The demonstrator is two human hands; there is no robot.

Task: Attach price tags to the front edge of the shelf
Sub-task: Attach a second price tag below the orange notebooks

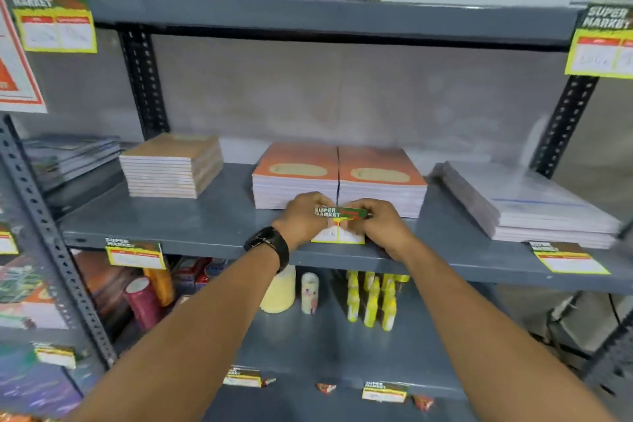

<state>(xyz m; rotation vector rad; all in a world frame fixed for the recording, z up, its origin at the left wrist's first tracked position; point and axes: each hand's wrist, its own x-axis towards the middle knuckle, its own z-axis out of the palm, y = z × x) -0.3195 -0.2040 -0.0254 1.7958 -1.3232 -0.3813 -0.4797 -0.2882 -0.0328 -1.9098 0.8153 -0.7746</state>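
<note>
Both hands pinching one price tag (339, 223) at mid-shelf front edge (219, 247), just below orange notebook stacks (337, 178). Left hand (303, 219) closed on tag's 9 o'clock end, right hand (380, 224) on 3 o'clock end. Keep level, match neighbouring tags (135, 253), press top strip flat along edge.

Price tag (339, 224): middle and side edges covered by both hands, handwriting on its white boxes too blurred to read. Tag at top right (603, 41) cut off by frame edge. Red-and-white poster (15, 68) cut off at left. Orange notebook stacks (337, 178): lower front hidden behind the hands. Small wrapped items (325, 387) on bottom shelf too small to identify.
</note>
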